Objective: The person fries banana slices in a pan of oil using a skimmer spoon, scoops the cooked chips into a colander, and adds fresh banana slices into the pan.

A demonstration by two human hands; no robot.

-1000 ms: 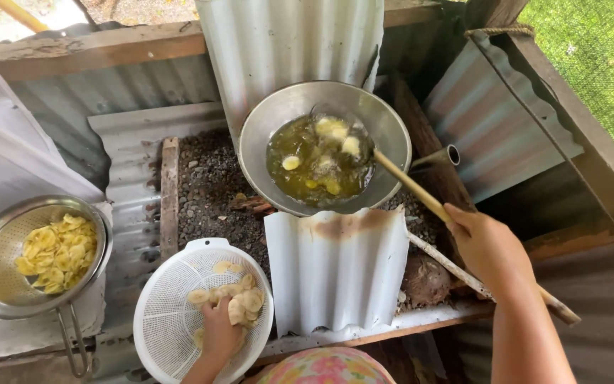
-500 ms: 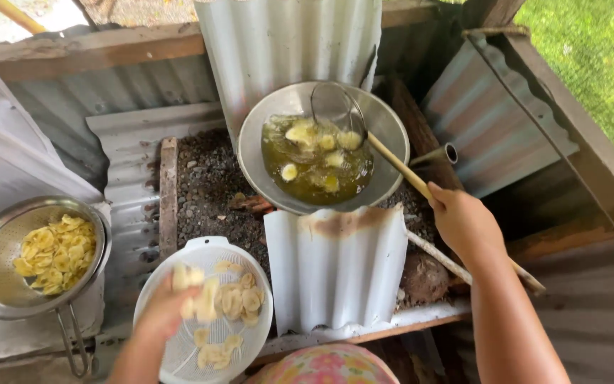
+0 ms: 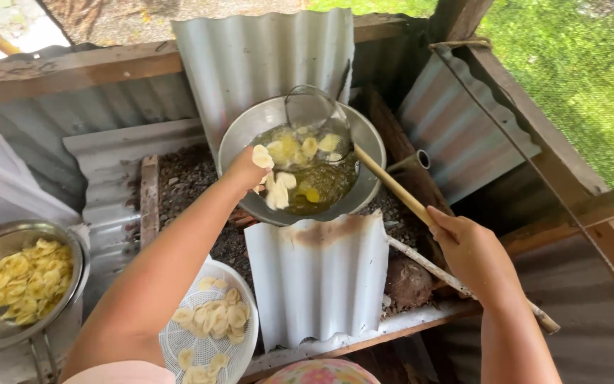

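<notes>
While the corrugated metal sheets [image 3: 271,71] wall in the whole cooking spot, a smaller bent sheet [image 3: 319,277] stands right in front of the fire bed, between the person and the wok [image 3: 367,153], so both arms have to go over or around it. The wok sits on the gravelly ash bed [image 3: 186,178], full of dark oil with pale slices floating in it. Off to the far left there's a metal strainer bowl [image 3: 72,284] of yellow fried chips, and closer in, a white plastic basket [image 3: 207,352] of raw slices sits under the left forearm.

A wire skimmer [image 3: 318,114] leans in at the back of the wok, its wooden handle [image 3: 392,186] running down to the right hand [image 3: 470,252], which is wrapped firmly around it. A second pale stick [image 3: 463,284] lies under that hand on the ledge.

The left hand [image 3: 246,169] is out over the wok's near-left rim. The raw banana slices [image 3: 276,188] are right at the fingertips and just below them, over the oil. Fingers look loosely spread with one slice still touching the top of them, but honestly the hand is a bit foreshortened, so I can't tell how much it's actually gripping.
</notes>
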